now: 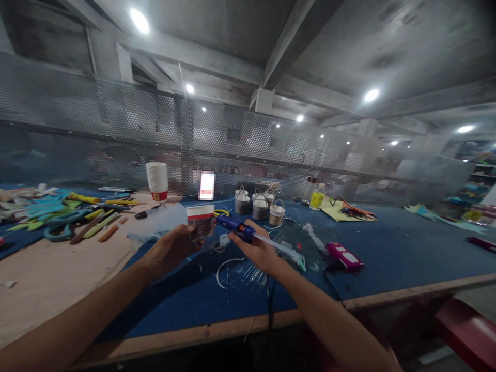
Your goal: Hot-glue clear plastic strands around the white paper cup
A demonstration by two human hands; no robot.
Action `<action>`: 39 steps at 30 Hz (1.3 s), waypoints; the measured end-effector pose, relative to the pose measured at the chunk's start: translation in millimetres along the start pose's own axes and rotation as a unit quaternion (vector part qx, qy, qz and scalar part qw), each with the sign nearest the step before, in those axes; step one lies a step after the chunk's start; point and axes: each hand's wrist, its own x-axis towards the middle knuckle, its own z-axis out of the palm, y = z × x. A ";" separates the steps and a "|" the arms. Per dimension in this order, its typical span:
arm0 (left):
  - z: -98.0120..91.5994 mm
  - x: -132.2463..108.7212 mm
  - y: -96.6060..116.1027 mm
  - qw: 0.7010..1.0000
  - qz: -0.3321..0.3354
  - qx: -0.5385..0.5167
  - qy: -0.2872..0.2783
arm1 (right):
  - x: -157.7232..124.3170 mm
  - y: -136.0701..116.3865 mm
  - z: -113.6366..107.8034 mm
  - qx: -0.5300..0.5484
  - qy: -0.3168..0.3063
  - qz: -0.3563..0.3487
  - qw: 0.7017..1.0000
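Note:
My left hand [176, 248] is closed around a paper cup [200, 213], red and white at the rim with a dark wrapping lower down. In my right hand [259, 250] is a blue glue gun [236, 226], its nozzle pointing left at the cup's side. A long clear glue stick [279, 246] sticks out of the gun's back end. Whether the nozzle touches the cup, I cannot tell. Behind the gun stand several small wrapped cups with looped handles, one of them a small bucket-like cup [276, 213]. Thin clear strands [256, 276] lie on the blue mat under my right hand.
A stack of paper cups [156, 178] stands at the back left, near blue scissors [64, 226] and several sticks. To the right are a yellow-labelled bottle [318, 197], a magenta device [344, 257] with a cord, and yellow paper [349, 211]. A perforated metal screen [248, 134] runs behind.

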 end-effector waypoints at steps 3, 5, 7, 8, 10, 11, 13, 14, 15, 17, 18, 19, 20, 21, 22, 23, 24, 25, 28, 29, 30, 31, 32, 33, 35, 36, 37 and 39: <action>3.2 -1.3 1.9 1.000 -0.003 -0.011 0.006 | 0.7 1.1 -0.6 0.001 0.002 0.001 1.000; 6.0 -2.4 3.7 1.000 -0.002 -0.013 0.007 | 0.9 2.4 0.1 0.003 0.004 0.003 1.000; 8.3 -3.2 5.6 1.000 -0.001 -0.014 0.006 | 0.9 4.8 2.0 0.011 0.011 0.003 1.000; 9.0 -3.4 6.3 1.000 -0.001 -0.014 0.008 | 0.8 6.5 3.1 0.020 0.014 0.006 1.000; 9.0 -3.1 7.1 1.000 0.001 -0.015 0.015 | 0.8 10.1 4.6 0.047 0.010 0.028 0.998; 8.4 -2.7 7.0 1.000 0.002 -0.017 0.020 | 0.8 11.8 4.4 0.060 0.003 0.043 0.997; 6.0 -1.3 6.0 0.999 0.003 -0.019 0.025 | 1.1 14.2 1.0 0.057 -0.003 0.062 0.996; 4.5 -0.6 5.3 0.999 0.003 -0.022 0.027 | 1.0 15.0 -2.4 0.030 0.000 0.064 0.997; 3.0 -0.1 4.4 0.999 0.003 -0.022 0.027 | 0.7 15.8 -6.8 -0.015 0.007 0.062 0.998; 0.5 0.4 3.1 0.999 0.004 -0.013 0.034 | -1.7 17.9 -17.2 -0.144 0.010 0.063 0.988; -0.3 0.2 2.7 0.999 0.005 -0.008 0.037 | -4.2 19.9 -22.6 -0.213 0.007 0.072 0.974; -0.6 -0.1 2.6 0.999 0.008 -0.003 0.041 | -7.7 22.6 -27.5 -0.274 -0.009 0.082 0.958; -0.5 -0.5 2.6 0.999 0.010 0.001 0.043 | -12.1 26.0 -31.8 -0.324 -0.023 0.096 0.941; -0.1 -0.9 2.8 0.999 0.013 0.005 0.040 | -17.3 29.9 -35.2 -0.362 -0.036 0.109 0.925; 0.7 -1.3 3.0 0.999 0.015 0.008 0.034 | -23.0 34.2 -37.8 -0.391 -0.049 0.119 0.911; 1.6 -1.5 3.2 1.000 0.017 0.012 0.023 | -28.9 38.3 -39.6 -0.413 -0.057 0.132 0.899; 2.7 -1.6 3.4 1.000 0.019 0.016 0.016 | -34.5 42.1 -40.8 -0.428 -0.065 0.144 0.890; 3.9 -1.7 3.6 1.000 0.021 0.019 0.010 | -39.6 45.2 -41.4 -0.437 -0.073 0.154 0.883; 7.3 -2.5 3.9 0.999 0.027 0.026 0.016 | -50.4 49.3 -41.6 -0.450 -0.092 0.173 0.871; 8.2 -3.1 4.0 0.999 0.030 0.027 0.018 | -52.7 49.1 -41.7 -0.453 -0.097 0.174 0.869; 8.8 -3.7 4.0 0.999 0.034 0.028 0.019 | -54.5 48.5 -41.9 -0.455 -0.100 0.173 0.868; 9.1 -4.4 4.0 0.999 0.037 0.029 0.017 | -55.9 47.5 -42.5 -0.458 -0.104 0.169 0.867; 9.2 -4.8 3.7 0.999 0.040 0.030 0.015 | -57.1 46.2 -43.3 -0.462 -0.106 0.164 0.865; 8.9 -5.0 3.3 0.999 0.043 0.031 0.013 | -57.7 44.6 -44.2 -0.467 -0.106 0.158 0.864; 8.0 -4.4 1.7 0.998 0.050 0.036 0.010 | -56.2 40.0 -45.5 -0.476 -0.084 0.142 0.864; 7.7 -3.6 0.6 0.998 0.054 0.039 0.007 | -53.2 36.7 -45.0 -0.473 -0.060 0.131 0.869; 7.6 -2.5 -0.6 0.997 0.059 0.043 0.005 | -48.3 32.7 -43.1 -0.457 -0.035 0.119 0.881; 8.3 -0.4 -2.8 0.996 0.072 0.059 0.009 | -33.0 22.4 -33.3 -0.362 0.003 0.100 0.927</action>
